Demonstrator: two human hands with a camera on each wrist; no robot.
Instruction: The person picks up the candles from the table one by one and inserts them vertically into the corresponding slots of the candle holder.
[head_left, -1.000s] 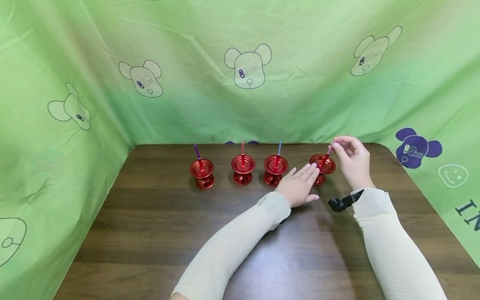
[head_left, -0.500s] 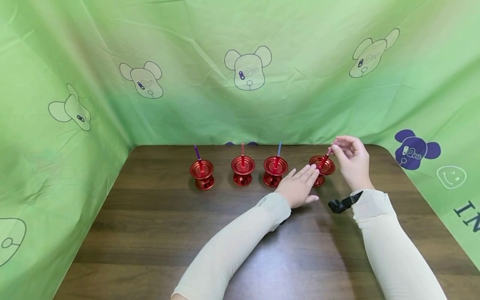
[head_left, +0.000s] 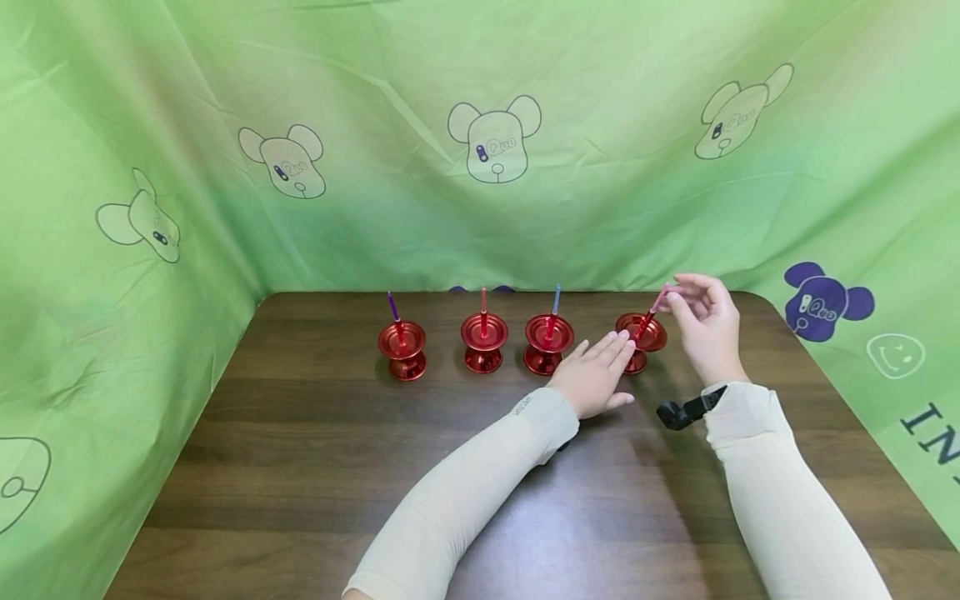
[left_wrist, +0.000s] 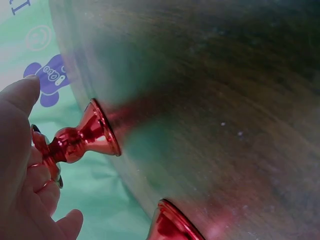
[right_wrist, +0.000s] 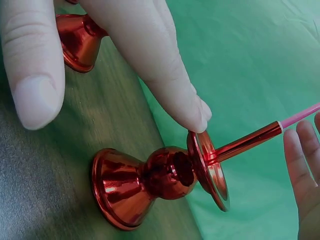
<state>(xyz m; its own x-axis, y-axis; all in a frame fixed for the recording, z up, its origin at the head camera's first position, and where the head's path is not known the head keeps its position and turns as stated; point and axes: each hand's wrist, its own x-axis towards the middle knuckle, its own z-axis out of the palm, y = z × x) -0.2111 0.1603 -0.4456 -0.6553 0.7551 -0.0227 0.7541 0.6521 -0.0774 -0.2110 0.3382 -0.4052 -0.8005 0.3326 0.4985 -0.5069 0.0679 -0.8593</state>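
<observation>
A red metallic candle holder (head_left: 651, 333) stands at the right end of a row, its slim tube leaning right with a pink candle (head_left: 661, 295) in it. My left hand (head_left: 594, 375) reaches across with straight fingers, fingertips on the holder's dish rim, as the right wrist view shows from close up. Right beside the candle, my right hand (head_left: 707, 325) has its fingers and thumb apart, and the candle stands in view outside them. In the right wrist view, the right hand's fingers (right_wrist: 305, 150) lie just below the pink candle.
Three more red holders stand to the left, with a purple candle (head_left: 393, 306), a pinkish-red candle (head_left: 483, 298) and a blue candle (head_left: 557, 298). A green printed cloth (head_left: 390, 200) hangs behind and beside the wooden table (head_left: 315, 492).
My right thumb and fingers have parted from the pink candle, which they pinched before; more of it shows now. My left hand stays at the holder's rim.
</observation>
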